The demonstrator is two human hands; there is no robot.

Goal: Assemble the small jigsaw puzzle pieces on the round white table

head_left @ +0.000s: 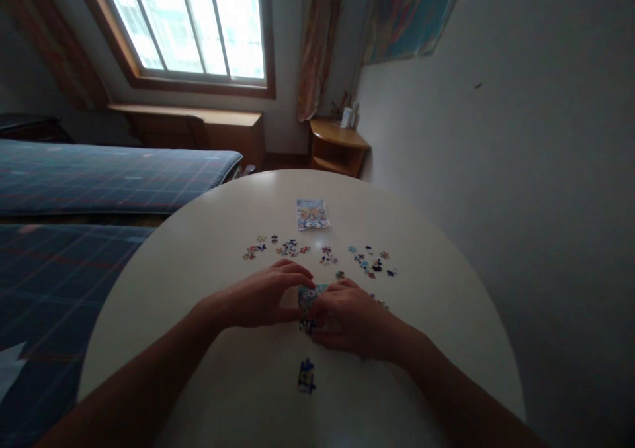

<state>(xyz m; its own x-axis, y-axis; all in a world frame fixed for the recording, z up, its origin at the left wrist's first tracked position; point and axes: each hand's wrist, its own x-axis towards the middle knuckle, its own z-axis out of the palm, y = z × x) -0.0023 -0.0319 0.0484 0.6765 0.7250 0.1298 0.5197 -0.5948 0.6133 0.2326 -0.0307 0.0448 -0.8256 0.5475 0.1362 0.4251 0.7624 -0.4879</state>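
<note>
A partly joined jigsaw puzzle [308, 296] lies on the white round table [238, 388], mostly covered by my two hands. At its left side is my left hand [265, 294], open, its thumb and fingers apart and touching the puzzle's edge. My right hand [350, 319] bends over the right side with fingers curled together; what sits between its fingertips is hidden. Dark joined pieces [306, 327] show between the hands. Nearer to me lies a small joined group of puzzle pieces [306, 377], apart from both hands.
Loose puzzle pieces lie beyond my hands in a left group [290, 247], a middle group [327, 257] and a right group [376, 263]. Behind them is a printed picture sheet [312, 215]. A bed [114, 177] stands left of the table, a wall [496, 190] right.
</note>
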